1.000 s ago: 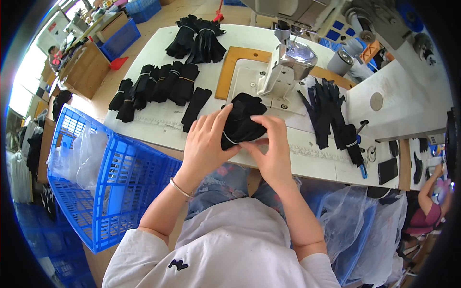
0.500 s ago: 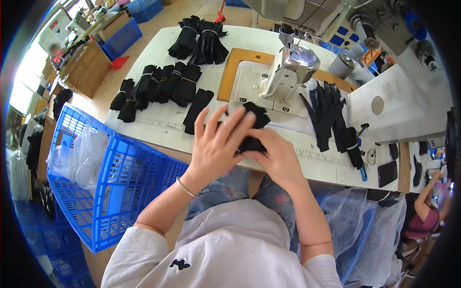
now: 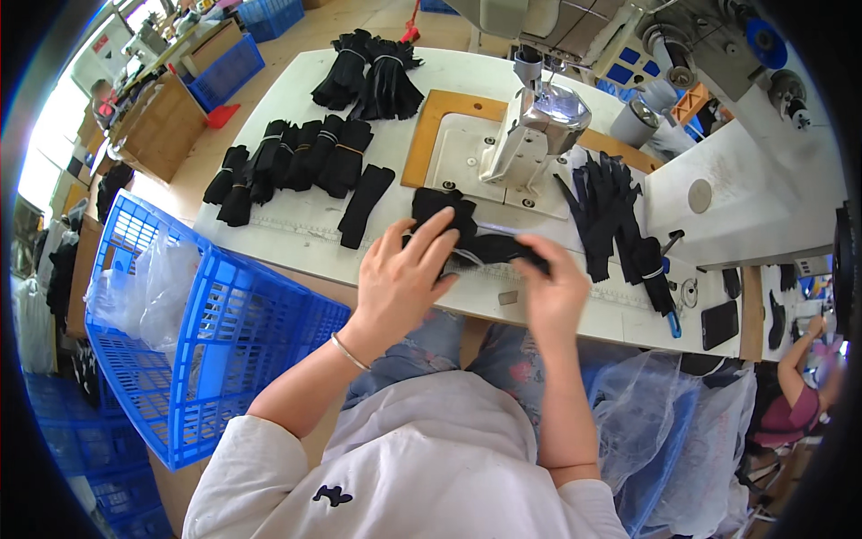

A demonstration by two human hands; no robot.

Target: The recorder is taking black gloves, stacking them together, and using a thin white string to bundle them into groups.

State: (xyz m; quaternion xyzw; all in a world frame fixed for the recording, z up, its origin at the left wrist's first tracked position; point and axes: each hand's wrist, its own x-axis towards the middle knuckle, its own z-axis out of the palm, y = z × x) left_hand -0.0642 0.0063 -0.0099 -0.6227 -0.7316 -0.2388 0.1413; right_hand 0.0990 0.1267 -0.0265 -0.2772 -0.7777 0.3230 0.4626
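Black fabric pieces (image 3: 442, 208) lie on the table in front of the sewing machine. My left hand (image 3: 404, 268) rests over their near left part, fingers stretched and spread, the tips pressing on the cloth. A black fabric strip (image 3: 494, 247) runs from under those fingers to my right hand (image 3: 555, 289). Its end is pinched there between thumb and fingers, which are a little blurred. Part of the cloth is hidden beneath my left hand. A single folded black piece (image 3: 366, 207) lies just left of this spot.
The sewing machine head (image 3: 539, 126) stands beyond my hands. Tied black bundles (image 3: 305, 157) line the left, with larger ones (image 3: 368, 76) behind. Loose black strips (image 3: 611, 202) and a phone (image 3: 720, 325) lie right. A blue crate (image 3: 206, 350) stands at my left.
My right hand has moved right, away from my left hand, drawing out the end of the black strip. My left hand stays nearly in place, and more cloth shows between the hands.
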